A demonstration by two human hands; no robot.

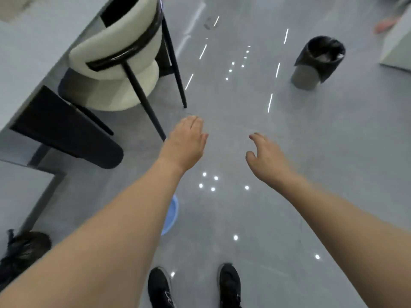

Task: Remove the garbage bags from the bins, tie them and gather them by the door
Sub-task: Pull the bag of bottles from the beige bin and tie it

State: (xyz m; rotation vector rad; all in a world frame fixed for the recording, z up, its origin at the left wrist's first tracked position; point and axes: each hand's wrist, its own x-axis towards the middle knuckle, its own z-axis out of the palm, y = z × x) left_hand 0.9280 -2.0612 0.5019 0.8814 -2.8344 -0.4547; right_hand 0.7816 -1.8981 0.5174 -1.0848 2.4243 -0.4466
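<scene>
Hands first: I see my left hand (185, 144) stretched out over the grey floor (289, 174), palm down, its fingers (192, 122) straight and lying close together, holding nothing. My right hand (265, 155) reaches out beside it, a gap of bare floor between the two; its fingers (255, 136) are loosely curved and slightly apart, thumb out to the side, and they too hold nothing. Neither hand touches anything.

Ahead and to the right, well apart from both hands, stands the grey bin (308, 76). A black garbage bag (322, 53) lines it, the bag's edge folded down over the rim, and some pale rubbish shows inside, too blurred for me to name. At the lower left edge of the view a dark, crumpled bag (21, 250) sits on the floor with its top gathered up; I cannot tell whether it is knotted.

To the upper left a cream upholstered chair (115, 61) with thin black legs is pushed in against a pale grey counter (29, 52), which rests on a dark rounded base (66, 130). A blue round thing (172, 213) peeks out from under my left forearm. My two black shoes (229, 285) stand on the floor at the bottom of the view, amid bright reflections of ceiling lights.
</scene>
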